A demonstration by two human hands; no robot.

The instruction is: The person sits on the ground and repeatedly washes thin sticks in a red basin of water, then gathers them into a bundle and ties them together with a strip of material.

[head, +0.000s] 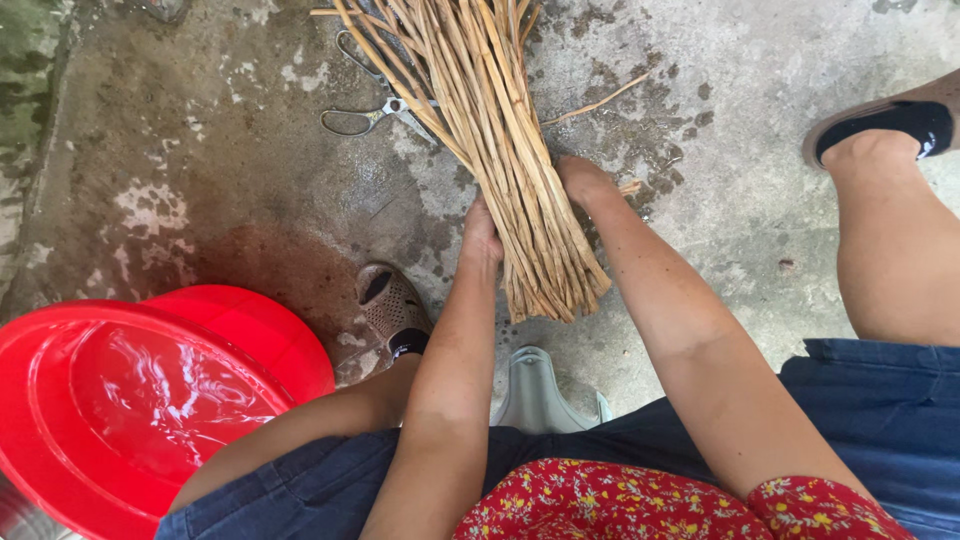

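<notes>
The bundle of dry reeds (500, 150) stands between my two hands, its cut ends resting low near my knees and its long axis running up and away from me, leaning a little to the left as it goes. Far off to the left of my fingers sits a red basin (110, 410) with water in it, well apart from the reeds, beside my left knee. Nearer in, my left foot in a brown perforated shoe (392, 305) points up toward the bundle, just below and left of my left hand. Above that, to the upper left of my fingers, a pair of scissors (375, 112) lies on the wet concrete floor (200, 180), its blades tucked under the far stalks.

My left hand (481, 235) presses against the left side of the bundle, fingers curled around the stalks toward the back, where I cannot see their tips. My right hand (585, 182) closes on the right side a bit higher up the stalks, fingers wrapped behind them as well. Both hands grip the reeds, so neither is the nearer; the stalks lie directly between my palms, lengthwise away from me. One loose stalk (595, 105) strays out to the upper right of my right fingers. Further right, my right foot in a dark shoe (890, 125) rests on the floor, well apart.
</notes>
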